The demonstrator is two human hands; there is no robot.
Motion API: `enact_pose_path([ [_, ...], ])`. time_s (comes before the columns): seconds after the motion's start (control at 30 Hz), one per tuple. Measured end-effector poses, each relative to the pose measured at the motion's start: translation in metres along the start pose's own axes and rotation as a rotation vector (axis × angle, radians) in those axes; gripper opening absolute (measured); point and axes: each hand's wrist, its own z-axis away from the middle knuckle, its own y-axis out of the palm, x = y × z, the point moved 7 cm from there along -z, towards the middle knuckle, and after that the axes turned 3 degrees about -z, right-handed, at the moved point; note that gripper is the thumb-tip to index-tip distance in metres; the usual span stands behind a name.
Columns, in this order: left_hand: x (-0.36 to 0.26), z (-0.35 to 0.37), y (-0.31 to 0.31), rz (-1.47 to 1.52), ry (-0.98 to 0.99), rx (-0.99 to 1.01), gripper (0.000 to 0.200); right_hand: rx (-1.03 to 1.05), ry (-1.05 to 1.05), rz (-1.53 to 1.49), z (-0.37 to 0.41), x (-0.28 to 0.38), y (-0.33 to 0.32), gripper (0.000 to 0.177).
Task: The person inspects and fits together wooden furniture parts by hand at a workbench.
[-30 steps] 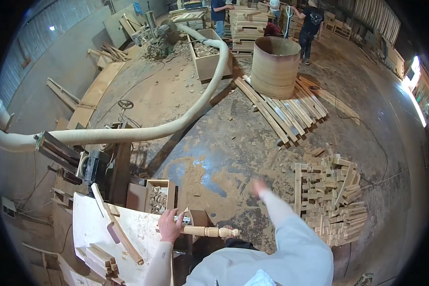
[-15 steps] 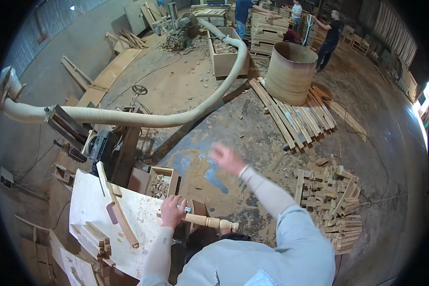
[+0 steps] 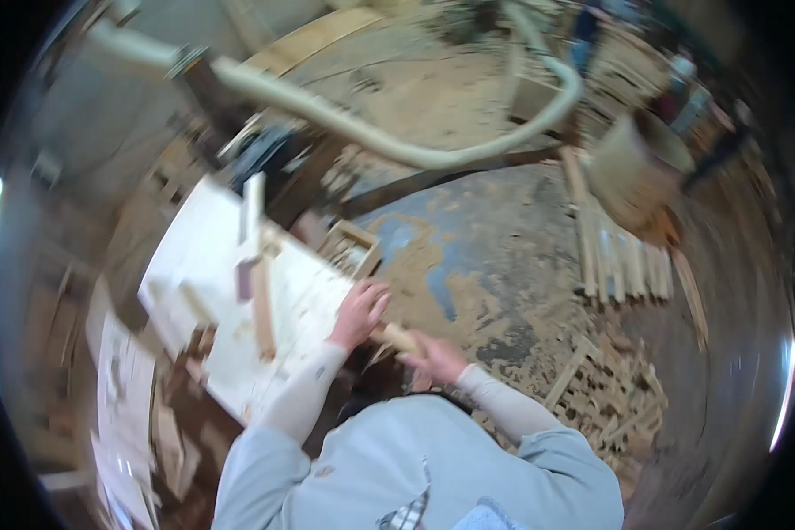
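A turned wooden piece (image 3: 401, 339) lies between my two hands, slanting down to the right from the edge of the white work board (image 3: 305, 274). My left hand (image 3: 360, 314) is closed on its upper left end. Around its right part are the fingers of my right hand (image 3: 439, 359). On the board, left of my hands, rests a long wooden strip (image 3: 262, 309), with shorter wooden pieces (image 3: 185, 309) further left. The view is blurred by motion.
A small box of offcuts (image 3: 351, 250) stands beyond the board. A pale hose (image 3: 397, 150) curves across the floor. At the right are a large drum (image 3: 632, 168), laid boards (image 3: 623, 261) and a pile of wood blocks (image 3: 609, 393). Blurred people stand at the back right.
My right hand has come down from above the floor onto the wooden piece. My left hand still grips it. The whole view has turned and shifted.
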Motion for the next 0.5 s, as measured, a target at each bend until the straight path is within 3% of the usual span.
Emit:
enact_pose_path([
  [0.13, 0.005, 0.027, -0.079, -0.185, -0.010, -0.175, 0.032, -0.024, 0.092, 0.051, 0.022, 0.007, -0.011, 0.066],
  [0.23, 0.025, 0.054, -0.164, -0.397, -0.204, -0.393, 0.034, -0.014, -0.050, 0.095, 0.031, 0.008, -0.011, 0.059],
  [0.27, 0.044, 0.064, -0.191, -0.475, -0.168, -0.529, 0.036, -0.052, -0.077, 0.112, 0.034, 0.007, -0.014, 0.057],
  [0.3, 0.069, 0.076, -0.217, -0.501, -0.315, -0.505, 0.041, -0.089, -0.105, 0.129, 0.033, 0.008, -0.018, 0.055],
  [0.37, 0.108, 0.103, -0.254, -0.819, -0.461, -0.539, 0.052, -0.064, -0.063, 0.152, 0.036, 0.009, -0.019, 0.054],
  [0.4, 0.126, 0.113, -0.269, -0.817, -0.478, -0.543, 0.052, -0.054, -0.020, 0.168, 0.037, 0.008, -0.020, 0.053],
  [0.47, 0.161, 0.139, -0.294, -1.011, -0.749, -0.510, 0.067, -0.048, -0.029, 0.203, 0.037, 0.013, -0.021, 0.053],
  [0.5, 0.168, 0.147, -0.302, -1.007, -0.752, -0.506, 0.067, -0.035, 0.027, 0.155, 0.040, 0.020, -0.019, 0.053],
])
